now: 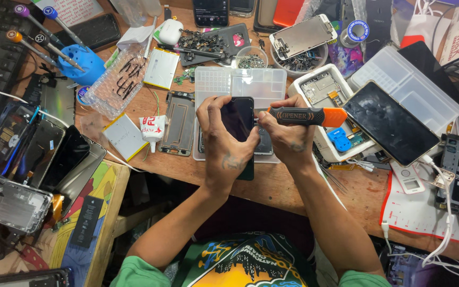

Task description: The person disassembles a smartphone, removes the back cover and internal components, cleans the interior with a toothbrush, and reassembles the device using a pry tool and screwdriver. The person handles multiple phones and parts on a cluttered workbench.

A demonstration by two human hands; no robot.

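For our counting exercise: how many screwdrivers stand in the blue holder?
4, all in the blue holder at the upper left: purple-capped, blue-capped, orange-capped, black-capped. More may be hidden in the clutter.

I see a brown wooden desk (272,183) crowded with parts. On it lie a clear compartment tray (240,85), a blue screwdriver stand (83,64), a white glue tube (152,129) and a dark tablet (390,123). A bare phone frame (178,123) sits beside the tray.

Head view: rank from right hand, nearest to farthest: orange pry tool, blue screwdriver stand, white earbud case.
1. Orange pry tool, held in the right hand.
2. White earbud case, up and left of it.
3. Blue screwdriver stand, far left.
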